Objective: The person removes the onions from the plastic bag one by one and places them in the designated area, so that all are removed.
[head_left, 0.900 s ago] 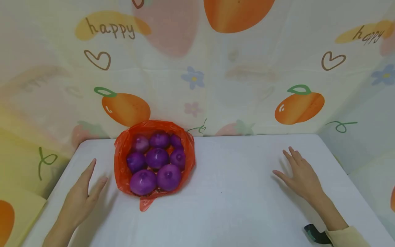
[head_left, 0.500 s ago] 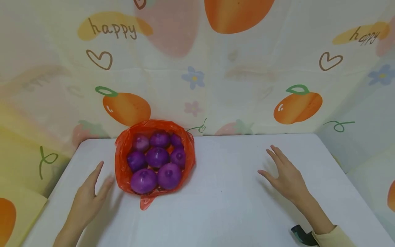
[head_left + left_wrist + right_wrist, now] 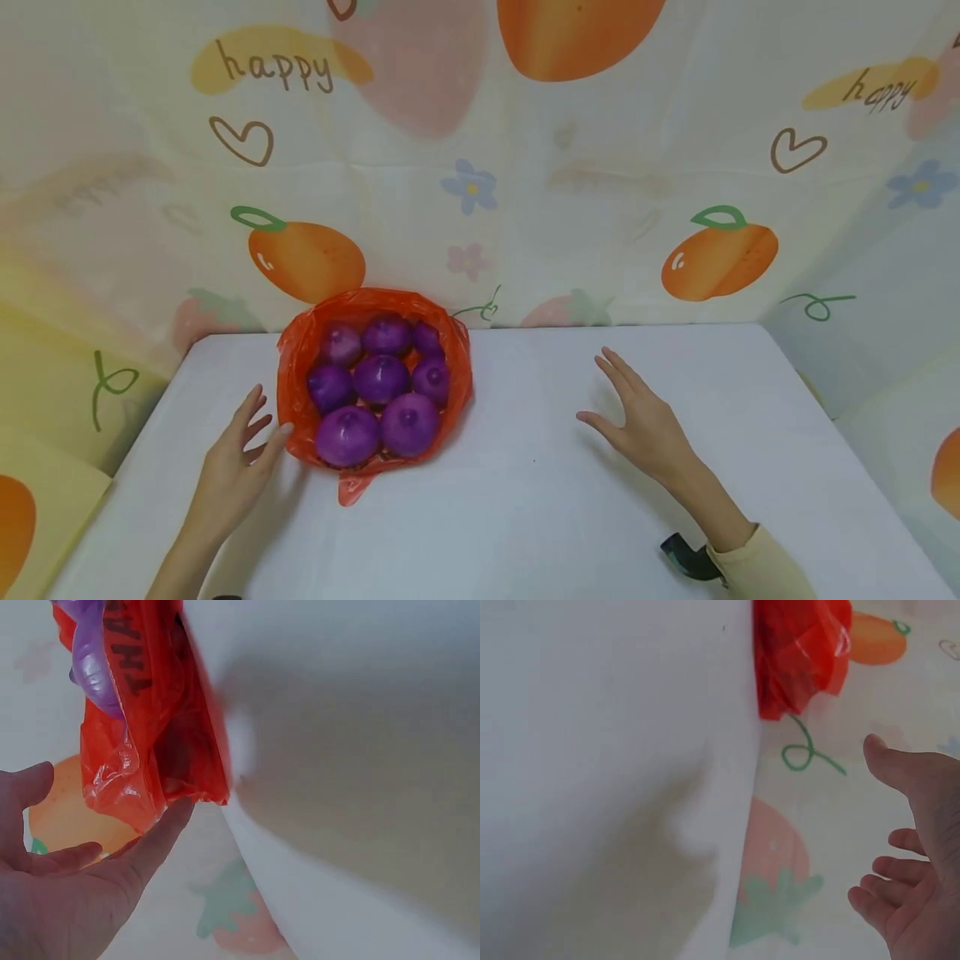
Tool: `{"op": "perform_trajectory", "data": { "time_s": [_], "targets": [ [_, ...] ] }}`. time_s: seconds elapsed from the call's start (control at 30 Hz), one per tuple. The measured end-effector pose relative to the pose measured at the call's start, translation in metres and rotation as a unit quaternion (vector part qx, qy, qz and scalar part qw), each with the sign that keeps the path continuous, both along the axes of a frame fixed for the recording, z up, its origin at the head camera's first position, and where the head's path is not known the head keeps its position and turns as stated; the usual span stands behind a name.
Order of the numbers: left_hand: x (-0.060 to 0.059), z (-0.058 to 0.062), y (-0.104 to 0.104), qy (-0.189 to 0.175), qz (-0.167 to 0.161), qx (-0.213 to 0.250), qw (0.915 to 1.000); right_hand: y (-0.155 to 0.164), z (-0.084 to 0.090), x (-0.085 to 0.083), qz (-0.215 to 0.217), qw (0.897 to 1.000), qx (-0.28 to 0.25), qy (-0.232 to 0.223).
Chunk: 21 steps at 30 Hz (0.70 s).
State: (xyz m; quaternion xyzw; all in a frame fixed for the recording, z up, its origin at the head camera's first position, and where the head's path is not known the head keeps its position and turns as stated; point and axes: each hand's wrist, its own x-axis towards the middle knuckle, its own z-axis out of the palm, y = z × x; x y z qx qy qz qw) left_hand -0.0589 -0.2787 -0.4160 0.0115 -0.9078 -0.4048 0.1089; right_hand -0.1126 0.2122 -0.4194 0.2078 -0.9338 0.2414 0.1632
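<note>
An open red plastic bag (image 3: 295, 392) sits on the white table (image 3: 525, 517) near the back wall, holding several purple onions (image 3: 381, 379). My left hand (image 3: 238, 462) is open with spread fingers, its thumb tip touching the bag's left front edge. In the left wrist view the left hand (image 3: 67, 892) has a fingertip against the red bag (image 3: 150, 727), and a purple onion (image 3: 90, 652) shows through the plastic. My right hand (image 3: 641, 425) hovers open over the table, well right of the bag. The right wrist view shows the open right hand (image 3: 911, 847) and the bag (image 3: 799, 649) beyond it.
A fruit-print cloth (image 3: 480, 167) covers the walls behind and on both sides of the table. A dark wrist strap (image 3: 686, 558) sits at my right sleeve. The table's front edge lies near the frame bottom.
Both hands have moved inward toward the bag. The left hand has reached the bag's left edge; the right hand has slid left across the table.
</note>
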Motion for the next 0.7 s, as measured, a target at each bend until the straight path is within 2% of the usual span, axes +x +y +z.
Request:
{"op": "perform_trajectory", "data": {
  "time_s": [0.2,0.33,0.4,0.5,0.6,0.7],
  "targets": [
    [0.000,-0.004,0.003,-0.064,-0.001,0.055,0.9964,-0.026,0.003,-0.002,0.038,0.999,-0.006,0.000],
    [0.001,-0.005,0.006,-0.088,0.023,0.114,0.9893,-0.044,0.006,-0.004,0.064,0.998,-0.015,-0.005],
    [0.000,-0.006,0.008,-0.097,0.036,0.159,0.9819,-0.052,0.008,-0.005,0.074,0.997,-0.024,-0.014],
    [-0.001,-0.007,0.010,-0.110,0.047,0.237,0.9642,-0.065,0.011,-0.005,0.089,0.993,-0.064,-0.050],
    [-0.002,-0.007,0.011,-0.131,0.063,0.275,0.9505,-0.079,0.014,-0.005,0.109,0.982,-0.121,-0.094],
    [-0.003,-0.007,0.011,-0.146,0.075,0.289,0.9431,-0.093,0.016,-0.005,0.133,0.970,-0.163,-0.118]
  ]
}}
